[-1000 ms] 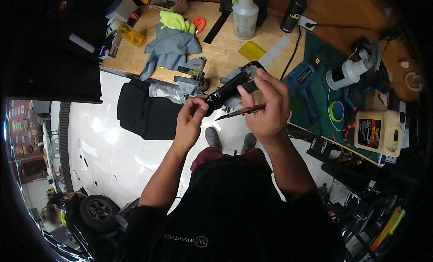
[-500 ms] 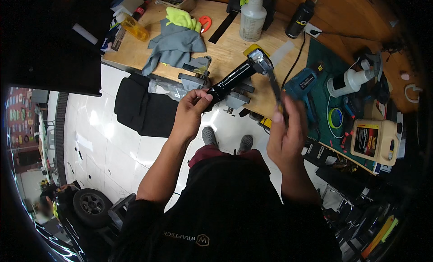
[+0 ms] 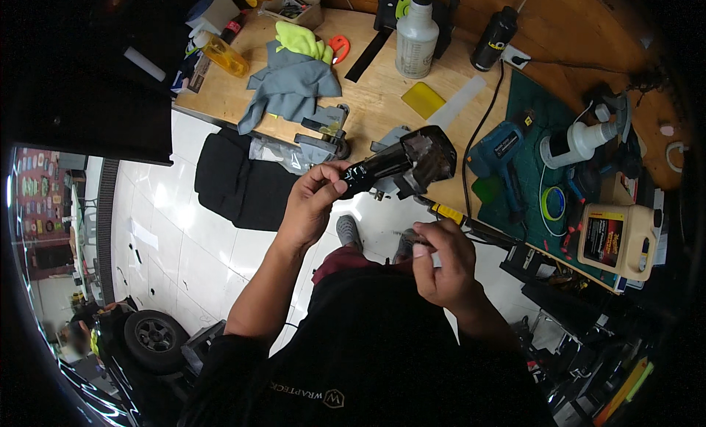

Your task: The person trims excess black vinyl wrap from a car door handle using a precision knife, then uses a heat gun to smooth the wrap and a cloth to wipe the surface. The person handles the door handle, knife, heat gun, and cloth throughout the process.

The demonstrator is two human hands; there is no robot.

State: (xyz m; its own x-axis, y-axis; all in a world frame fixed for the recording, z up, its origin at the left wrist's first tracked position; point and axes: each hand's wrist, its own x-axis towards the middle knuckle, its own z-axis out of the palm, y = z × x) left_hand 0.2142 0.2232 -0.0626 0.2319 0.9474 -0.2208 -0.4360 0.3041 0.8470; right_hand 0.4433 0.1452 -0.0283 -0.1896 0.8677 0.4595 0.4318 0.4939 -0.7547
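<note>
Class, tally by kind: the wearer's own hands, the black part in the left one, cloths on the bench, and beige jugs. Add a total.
Hands: 2, left hand and right hand
Black part: 1
Cloths: 2, lime cloth and grey cloth
Jug: 1
Total: 6

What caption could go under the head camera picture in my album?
A left hand holds a shiny black part by one end, near a cluttered wooden workbench.

We wear a black short-sleeved shirt (image 3: 353, 339) with a pale hexagon mark (image 3: 333, 398), dark red shorts (image 3: 335, 263) and grey shoes (image 3: 348, 232).
</note>
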